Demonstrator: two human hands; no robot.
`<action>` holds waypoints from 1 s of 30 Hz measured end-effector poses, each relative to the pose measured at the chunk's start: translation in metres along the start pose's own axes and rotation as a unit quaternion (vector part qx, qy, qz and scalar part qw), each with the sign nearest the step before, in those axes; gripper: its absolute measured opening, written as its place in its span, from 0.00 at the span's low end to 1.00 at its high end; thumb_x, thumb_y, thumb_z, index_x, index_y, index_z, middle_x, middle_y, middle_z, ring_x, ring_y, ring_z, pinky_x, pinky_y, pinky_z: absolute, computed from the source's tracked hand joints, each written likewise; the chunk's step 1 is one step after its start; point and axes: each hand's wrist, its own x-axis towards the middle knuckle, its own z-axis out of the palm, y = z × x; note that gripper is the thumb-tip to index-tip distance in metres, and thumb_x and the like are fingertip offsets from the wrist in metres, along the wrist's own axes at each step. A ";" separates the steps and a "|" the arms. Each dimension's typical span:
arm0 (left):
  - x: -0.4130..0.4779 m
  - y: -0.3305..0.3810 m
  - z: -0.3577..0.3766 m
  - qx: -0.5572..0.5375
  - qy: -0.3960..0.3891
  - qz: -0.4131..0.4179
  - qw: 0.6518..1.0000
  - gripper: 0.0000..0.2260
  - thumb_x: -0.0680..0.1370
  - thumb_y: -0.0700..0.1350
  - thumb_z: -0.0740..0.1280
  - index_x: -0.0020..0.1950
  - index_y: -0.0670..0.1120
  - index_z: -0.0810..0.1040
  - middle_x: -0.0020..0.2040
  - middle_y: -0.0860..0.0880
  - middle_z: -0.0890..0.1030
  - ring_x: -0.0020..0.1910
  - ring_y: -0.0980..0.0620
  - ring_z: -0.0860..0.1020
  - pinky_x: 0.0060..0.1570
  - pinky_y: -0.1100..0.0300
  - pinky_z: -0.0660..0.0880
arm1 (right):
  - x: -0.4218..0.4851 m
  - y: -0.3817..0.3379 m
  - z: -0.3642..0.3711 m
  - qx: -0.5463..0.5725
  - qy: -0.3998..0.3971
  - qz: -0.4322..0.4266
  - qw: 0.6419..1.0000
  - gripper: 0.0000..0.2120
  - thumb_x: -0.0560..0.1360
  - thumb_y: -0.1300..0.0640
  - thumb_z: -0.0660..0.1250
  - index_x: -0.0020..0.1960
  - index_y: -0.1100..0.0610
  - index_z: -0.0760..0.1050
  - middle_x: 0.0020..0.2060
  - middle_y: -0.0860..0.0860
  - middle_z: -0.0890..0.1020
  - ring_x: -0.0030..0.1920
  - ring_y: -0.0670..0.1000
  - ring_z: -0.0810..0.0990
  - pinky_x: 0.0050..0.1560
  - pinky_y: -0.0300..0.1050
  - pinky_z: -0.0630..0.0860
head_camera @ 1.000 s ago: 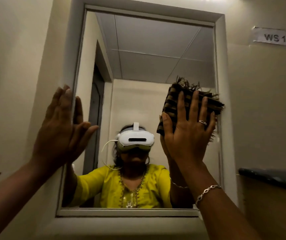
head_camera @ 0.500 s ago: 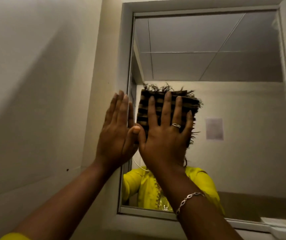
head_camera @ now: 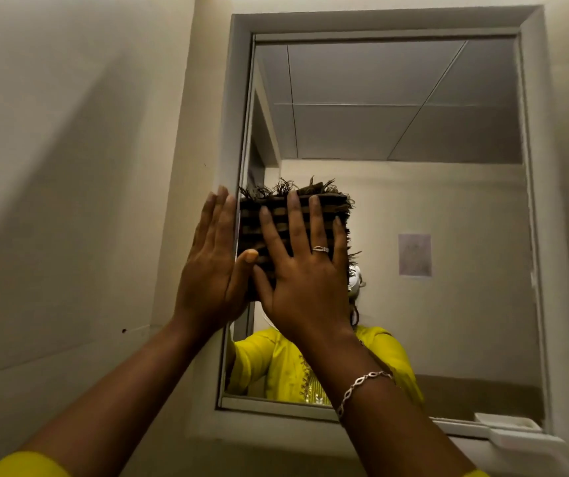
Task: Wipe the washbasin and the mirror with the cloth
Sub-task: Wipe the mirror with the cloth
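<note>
Both hands point(head_camera: 259, 270) flat against cloth point(head_camera: 276, 218), mirror point(head_camera: 413, 201).

A brown-and-black checked cloth point(head_camera: 276, 222) is seen at frame centre; yellow sleeves point(head_camera: 25, 464) are shown lower left.

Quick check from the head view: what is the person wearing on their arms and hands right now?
Both hands are bare, without gloves. The right hand has a silver ring on one finger and a silver chain-link bracelet at the wrist. The left hand shows no jewellery. Yellow sleeve edges show at the bottom corners: left sleeve, right sleeve.
</note>
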 end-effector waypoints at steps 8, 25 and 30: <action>-0.020 -0.001 0.001 0.091 -0.020 0.026 0.995 0.35 0.79 0.63 0.46 0.73 0.36 0.53 0.74 0.36 0.54 0.75 0.42 0.50 0.74 0.62 0.47 | -0.023 0.055 -0.019 -0.026 -0.015 0.005 1.000 0.30 0.76 0.37 0.49 0.74 0.49 0.56 0.74 0.56 0.57 0.75 0.59 0.51 0.70 0.61 0.50; -0.041 0.007 0.004 0.099 -0.017 0.024 0.995 0.36 0.79 0.63 0.48 0.73 0.33 0.53 0.75 0.37 0.52 0.76 0.52 0.44 0.74 0.61 0.44 | -0.071 0.180 -0.062 -0.121 0.002 0.075 0.990 0.30 0.77 0.38 0.47 0.75 0.51 0.55 0.75 0.57 0.55 0.75 0.58 0.51 0.72 0.58 0.50; -0.044 0.001 0.007 0.099 -0.010 0.009 0.995 0.36 0.78 0.60 0.54 0.73 0.33 0.53 0.75 0.36 0.52 0.76 0.47 0.47 0.74 0.60 0.46 | -0.074 0.165 -0.056 -0.117 0.028 0.148 0.982 0.30 0.78 0.38 0.43 0.75 0.51 0.53 0.75 0.58 0.55 0.74 0.60 0.51 0.71 0.56 0.47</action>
